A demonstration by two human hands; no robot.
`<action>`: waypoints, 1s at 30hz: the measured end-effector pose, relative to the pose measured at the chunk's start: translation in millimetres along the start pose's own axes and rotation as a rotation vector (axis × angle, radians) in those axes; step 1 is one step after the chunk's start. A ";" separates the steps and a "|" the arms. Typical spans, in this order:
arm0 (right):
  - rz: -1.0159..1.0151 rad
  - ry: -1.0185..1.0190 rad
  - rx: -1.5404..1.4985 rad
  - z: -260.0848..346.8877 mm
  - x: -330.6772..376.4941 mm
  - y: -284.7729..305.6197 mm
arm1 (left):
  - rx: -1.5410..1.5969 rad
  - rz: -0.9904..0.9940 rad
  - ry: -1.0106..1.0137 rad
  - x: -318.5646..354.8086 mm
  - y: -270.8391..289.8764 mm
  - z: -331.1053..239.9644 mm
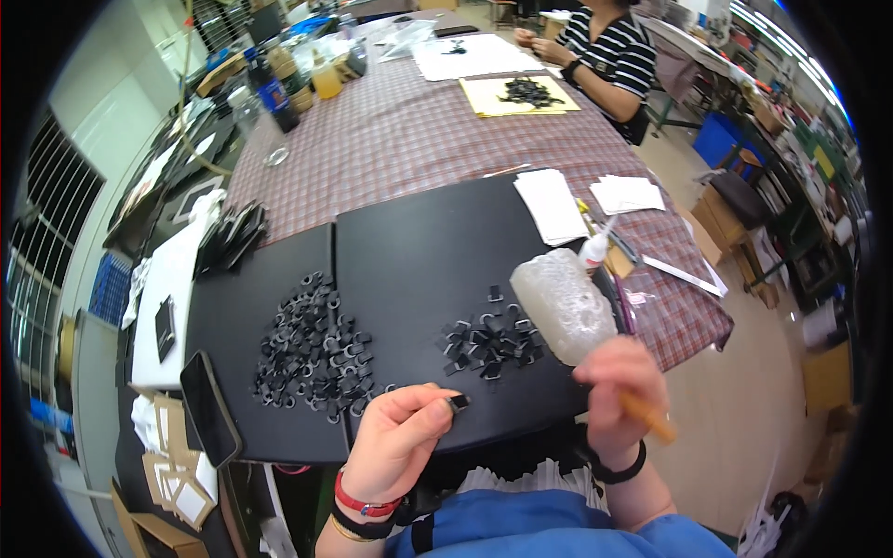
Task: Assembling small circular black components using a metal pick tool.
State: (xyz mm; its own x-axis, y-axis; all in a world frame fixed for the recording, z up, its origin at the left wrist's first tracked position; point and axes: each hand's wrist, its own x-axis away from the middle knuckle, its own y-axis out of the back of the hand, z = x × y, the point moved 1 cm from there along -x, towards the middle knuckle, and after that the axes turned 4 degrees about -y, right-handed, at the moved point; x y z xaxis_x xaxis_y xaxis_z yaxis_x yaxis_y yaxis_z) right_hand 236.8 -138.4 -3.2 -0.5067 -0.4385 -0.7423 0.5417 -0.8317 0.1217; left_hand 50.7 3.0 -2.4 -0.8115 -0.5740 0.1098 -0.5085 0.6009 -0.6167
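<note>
My left hand [405,437] pinches a small black leather loop piece [458,403] between thumb and fingertips, just above the near edge of the black work mat [409,223]. My right hand [621,386], smeared by motion, is closed round a tool with an orange-brown handle [648,416]; its working end cannot be made out. Just beyond that hand lies a whitish translucent block [563,302] with a rough top. A small heap of black pieces [493,342] lies between the hands. To the left spreads a larger pile of black pieces with grey metal rings [316,344].
A dark phone [210,409] lies at the left edge. Right of the mat are white cards [553,206], a small glue bottle [593,249] and a white strip [684,274]. Across the checked tablecloth [400,130], a person in a striped top [609,56] sits near a yellow sheet [488,98].
</note>
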 end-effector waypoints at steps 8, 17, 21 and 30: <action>0.284 0.189 -0.046 13.9 6.1 -29.8 | 0.037 -0.068 0.045 0.3 -4.4 -0.3; 0.326 0.223 0.017 12.3 5.7 -33.9 | 0.190 0.057 0.062 -0.2 9.3 4.5; 0.358 0.216 0.003 13.6 4.1 -32.2 | 0.038 -0.060 0.069 -1.7 -3.9 -1.6; 0.265 0.196 -0.020 13.3 4.2 -31.8 | 0.062 -0.050 0.061 -1.5 -3.1 -0.2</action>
State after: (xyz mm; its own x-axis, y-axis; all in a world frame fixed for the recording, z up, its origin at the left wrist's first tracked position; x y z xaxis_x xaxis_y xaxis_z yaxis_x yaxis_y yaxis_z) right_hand 208.6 -118.3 -1.4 -0.2082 -0.5633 -0.7996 0.6517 -0.6895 0.3161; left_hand 53.4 2.1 -0.5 -0.8023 -0.5664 0.1882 -0.5320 0.5357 -0.6557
